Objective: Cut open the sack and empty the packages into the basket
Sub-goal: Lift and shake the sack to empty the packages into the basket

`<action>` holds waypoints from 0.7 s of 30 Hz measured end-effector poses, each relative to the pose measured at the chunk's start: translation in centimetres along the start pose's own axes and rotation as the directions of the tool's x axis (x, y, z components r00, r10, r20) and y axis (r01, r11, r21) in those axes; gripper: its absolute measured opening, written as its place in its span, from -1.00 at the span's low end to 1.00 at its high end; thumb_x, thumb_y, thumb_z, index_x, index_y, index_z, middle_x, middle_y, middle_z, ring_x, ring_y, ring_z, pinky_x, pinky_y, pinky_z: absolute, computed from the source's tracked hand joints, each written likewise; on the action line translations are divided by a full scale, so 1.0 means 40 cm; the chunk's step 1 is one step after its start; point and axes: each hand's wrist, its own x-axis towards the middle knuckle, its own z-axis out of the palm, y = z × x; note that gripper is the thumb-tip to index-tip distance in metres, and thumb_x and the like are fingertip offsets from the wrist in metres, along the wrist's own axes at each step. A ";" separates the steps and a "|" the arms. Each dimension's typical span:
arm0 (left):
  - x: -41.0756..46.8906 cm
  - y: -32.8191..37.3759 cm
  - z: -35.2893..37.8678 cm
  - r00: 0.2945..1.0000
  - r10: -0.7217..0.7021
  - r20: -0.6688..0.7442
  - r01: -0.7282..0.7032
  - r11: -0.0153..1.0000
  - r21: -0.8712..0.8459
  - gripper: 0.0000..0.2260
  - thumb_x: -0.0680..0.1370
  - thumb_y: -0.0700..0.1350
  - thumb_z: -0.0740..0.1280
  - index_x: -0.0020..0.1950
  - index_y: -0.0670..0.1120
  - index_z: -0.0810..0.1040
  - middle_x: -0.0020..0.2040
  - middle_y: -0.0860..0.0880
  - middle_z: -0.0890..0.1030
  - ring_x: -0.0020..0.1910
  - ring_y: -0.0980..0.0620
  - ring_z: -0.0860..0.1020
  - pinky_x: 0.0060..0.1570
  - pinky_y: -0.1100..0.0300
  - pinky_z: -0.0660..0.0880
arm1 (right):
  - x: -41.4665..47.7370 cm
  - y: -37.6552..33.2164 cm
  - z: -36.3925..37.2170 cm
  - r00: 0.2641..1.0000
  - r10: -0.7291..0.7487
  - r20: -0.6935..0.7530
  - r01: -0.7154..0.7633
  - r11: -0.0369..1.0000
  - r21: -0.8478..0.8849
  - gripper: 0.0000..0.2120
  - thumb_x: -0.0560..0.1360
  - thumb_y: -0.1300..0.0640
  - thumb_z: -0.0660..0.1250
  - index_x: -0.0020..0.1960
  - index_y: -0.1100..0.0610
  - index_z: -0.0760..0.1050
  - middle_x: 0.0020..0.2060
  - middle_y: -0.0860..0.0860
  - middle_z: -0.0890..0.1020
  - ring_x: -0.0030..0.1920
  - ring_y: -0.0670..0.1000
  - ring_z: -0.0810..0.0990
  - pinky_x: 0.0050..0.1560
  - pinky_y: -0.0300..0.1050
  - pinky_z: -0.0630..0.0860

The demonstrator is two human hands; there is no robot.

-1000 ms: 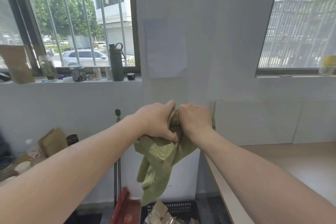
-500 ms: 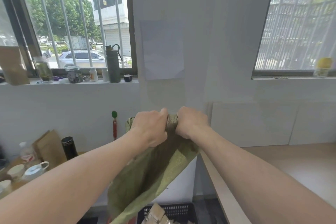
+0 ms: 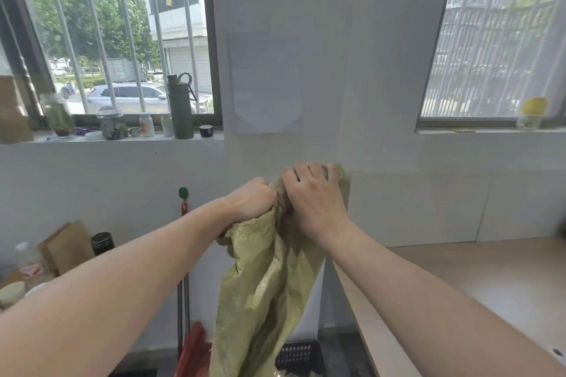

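A limp green woven sack (image 3: 263, 294) hangs from both my hands in front of the white wall. My left hand (image 3: 252, 200) is clenched on its bunched top edge. Just to the right and slightly higher, my right hand (image 3: 312, 196) grips the same bunched cloth, fingers curled over it. The sack drapes straight down and covers most of the black slotted basket (image 3: 298, 356) on the floor; only the basket's far rim shows. No packages are visible at this moment.
A light wooden table (image 3: 459, 285) runs along the right. A red-handled tool (image 3: 183, 208) leans on the wall, with a red object (image 3: 193, 352) on the floor by the basket. Jars and a green bottle (image 3: 179, 107) line the left windowsill; cups and a paper bag (image 3: 66, 246) sit lower left.
The sack has swung from a crumpled bundle to hanging long and straight over the basket. Both hands shifted right, the right hand rising. The packages seen in the basket earlier are now hidden.
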 end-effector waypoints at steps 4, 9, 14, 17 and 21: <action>-0.018 -0.004 0.020 1.000 0.024 0.008 -0.023 0.992 -0.127 -0.85 0.25 -0.16 0.35 -0.32 -0.11 0.37 -0.36 -0.05 0.35 -0.33 -0.05 0.33 -0.29 0.00 0.29 | 0.017 0.014 0.007 0.998 -0.023 -0.051 0.025 0.999 0.032 -0.78 0.24 0.33 0.49 -0.31 0.10 0.48 -0.37 0.07 0.58 -0.26 0.17 0.55 -0.24 -0.01 0.29; -0.043 0.002 0.016 0.984 0.180 -0.003 -0.178 0.972 0.151 -0.78 0.41 0.02 0.39 -0.03 -0.04 0.52 -0.13 0.05 0.64 -0.15 0.03 0.60 -0.08 0.06 0.56 | 0.036 0.013 -0.005 0.981 -0.012 0.192 0.014 1.000 -0.008 -0.83 0.48 0.26 0.27 -0.15 0.02 0.55 -0.17 0.03 0.68 -0.04 0.15 0.61 -0.11 -0.01 0.22; -0.053 -0.014 0.035 0.958 0.280 -0.061 -0.174 0.738 0.652 -0.59 0.43 0.06 0.44 0.12 -0.02 0.32 -0.16 0.00 0.54 -0.15 -0.11 0.57 -0.17 0.00 0.56 | 0.041 -0.005 0.003 0.955 0.064 0.289 -0.084 0.995 0.059 -0.85 0.50 0.16 0.27 -0.22 0.01 0.37 -0.16 0.00 0.67 -0.05 0.14 0.66 -0.13 -0.04 0.31; -0.050 -0.029 0.077 0.909 0.348 -0.232 0.000 0.555 0.832 -0.58 0.48 -0.04 0.44 0.23 -0.08 0.33 -0.03 -0.12 0.58 -0.03 -0.20 0.57 -0.17 0.02 0.40 | 0.047 -0.015 0.002 0.928 0.125 0.350 -0.172 0.979 0.105 -0.83 0.51 0.17 0.27 -0.24 0.05 0.36 -0.21 0.02 0.62 -0.07 0.16 0.66 -0.19 -0.06 0.36; -0.041 -0.048 0.080 0.892 0.337 -0.300 0.094 0.511 0.854 -0.66 0.54 -0.22 0.37 0.26 -0.11 0.33 -0.03 -0.13 0.61 -0.08 -0.18 0.60 -0.24 0.06 0.36 | 0.053 -0.028 -0.010 0.887 0.182 0.425 -0.271 0.949 0.158 -0.92 0.48 0.17 0.31 -0.14 0.05 0.41 -0.20 0.05 0.59 -0.12 0.16 0.62 -0.22 -0.06 0.40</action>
